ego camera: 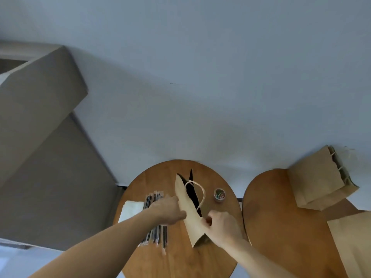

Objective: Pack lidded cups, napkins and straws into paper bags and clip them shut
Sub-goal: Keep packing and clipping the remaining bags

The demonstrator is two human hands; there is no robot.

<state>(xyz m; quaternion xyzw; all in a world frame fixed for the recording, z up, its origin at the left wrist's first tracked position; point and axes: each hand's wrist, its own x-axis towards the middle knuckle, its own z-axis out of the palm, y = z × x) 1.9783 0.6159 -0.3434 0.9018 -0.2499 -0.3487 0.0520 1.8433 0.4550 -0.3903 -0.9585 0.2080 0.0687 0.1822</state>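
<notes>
While the paper bag (189,219) stood on the round wooden table (140,257) with its mouth parted in a narrow dark slit, both hands held it. The left hand (168,209) had its fingers curled on the bag's left wall, and the right hand (222,227) pinched the near end of the mouth's edge. A pale cord handle (201,195) looped over the opening. Left of the bag lay wrapped straws (158,235), partly under the left forearm, with a white stack of napkins (131,210) beside them. A small jar of coloured paper clips (219,194) sat just right of the bag. On the second round table (281,217) to the right, more brown bags (319,183) leaned near the wall.
</notes>
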